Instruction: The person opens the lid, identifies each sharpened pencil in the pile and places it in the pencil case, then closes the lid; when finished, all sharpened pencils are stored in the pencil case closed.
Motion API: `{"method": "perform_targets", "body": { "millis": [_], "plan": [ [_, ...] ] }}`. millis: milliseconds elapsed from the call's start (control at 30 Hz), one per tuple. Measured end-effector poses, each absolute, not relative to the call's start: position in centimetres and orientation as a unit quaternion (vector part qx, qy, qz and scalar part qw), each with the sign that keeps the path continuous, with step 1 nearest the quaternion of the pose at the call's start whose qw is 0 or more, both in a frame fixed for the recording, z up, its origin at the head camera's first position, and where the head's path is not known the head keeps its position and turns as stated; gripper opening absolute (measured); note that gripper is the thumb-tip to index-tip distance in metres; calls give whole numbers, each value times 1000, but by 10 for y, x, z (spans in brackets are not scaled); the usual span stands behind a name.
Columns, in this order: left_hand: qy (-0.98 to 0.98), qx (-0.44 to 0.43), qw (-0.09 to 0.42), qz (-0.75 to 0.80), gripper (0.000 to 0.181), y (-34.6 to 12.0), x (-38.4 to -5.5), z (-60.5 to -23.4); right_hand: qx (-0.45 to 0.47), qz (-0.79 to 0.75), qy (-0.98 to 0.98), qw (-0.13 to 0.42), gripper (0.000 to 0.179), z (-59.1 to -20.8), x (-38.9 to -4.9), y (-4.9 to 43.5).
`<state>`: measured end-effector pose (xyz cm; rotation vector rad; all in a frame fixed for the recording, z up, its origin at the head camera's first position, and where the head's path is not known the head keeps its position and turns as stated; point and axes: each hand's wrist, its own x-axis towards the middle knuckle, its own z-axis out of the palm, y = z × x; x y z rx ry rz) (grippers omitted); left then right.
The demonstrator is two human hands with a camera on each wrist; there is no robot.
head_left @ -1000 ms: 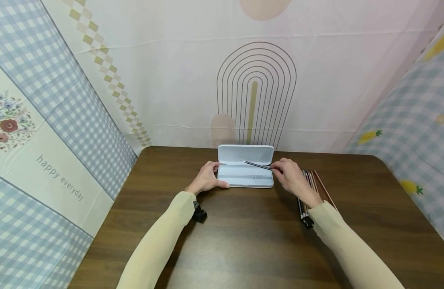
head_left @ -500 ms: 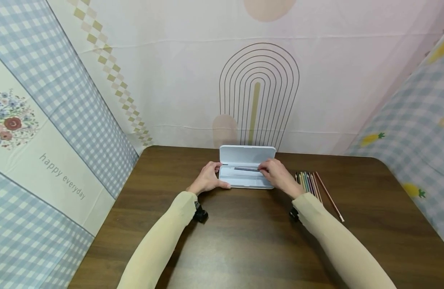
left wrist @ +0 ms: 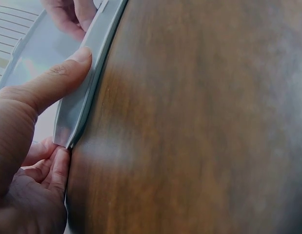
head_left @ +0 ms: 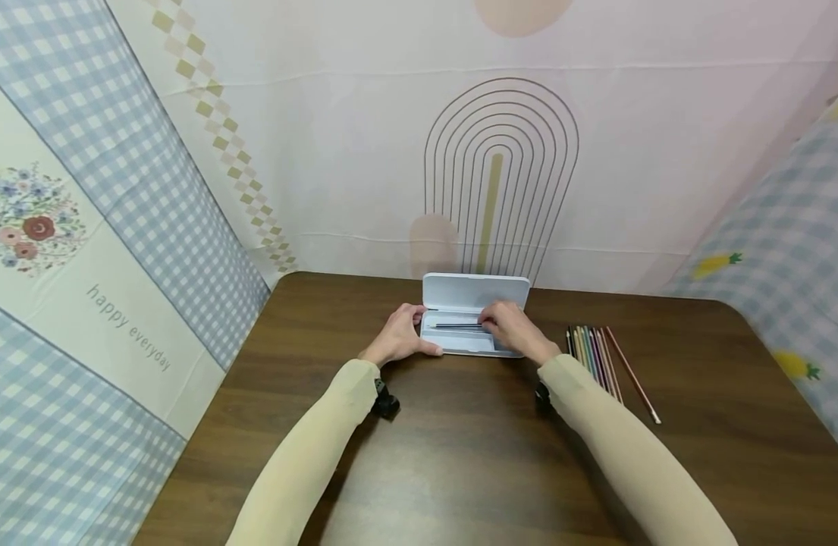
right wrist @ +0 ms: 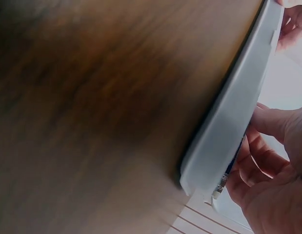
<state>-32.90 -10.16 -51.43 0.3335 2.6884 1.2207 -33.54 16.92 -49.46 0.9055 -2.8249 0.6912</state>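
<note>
A pale blue-white pencil case (head_left: 468, 345) lies on the table with its lid (head_left: 473, 290) raised at the back. My left hand (head_left: 400, 335) holds the case's left end, its thumb (left wrist: 58, 80) on the front edge and fingers around the corner. My right hand (head_left: 514, 327) reaches into the case and pinches a dark pencil (head_left: 453, 327), which lies lengthwise along the rear compartment. In the right wrist view, the pencil's metal band and pale eraser end (right wrist: 220, 189) show beside the case wall, below the curled fingers. The palm hides part of the case's right side.
Several coloured pencils (head_left: 591, 353) lie side by side on the brown table (head_left: 459, 455), right of the case. A reddish pencil (head_left: 633, 375) is slightly apart at their right. A patterned cloth (head_left: 350, 152) hangs behind the table's back edge.
My right hand has moved left and into the case, bringing the dark pencil from a slant above it to lie along the rear compartment. The left hand keeps its hold on the case.
</note>
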Motion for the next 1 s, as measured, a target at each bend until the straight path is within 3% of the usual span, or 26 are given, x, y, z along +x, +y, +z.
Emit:
{"method": "perform_targets", "body": {
  "millis": [533,1000],
  "plan": [
    [905,116,81,401,100,-102,-330,-515,263,232,-936,-21,16,-488,-340,165],
    [906,114,81,400,99,-101,-331,-515,238,212,-947,-24,20,-484,-339,157]
  ]
}}
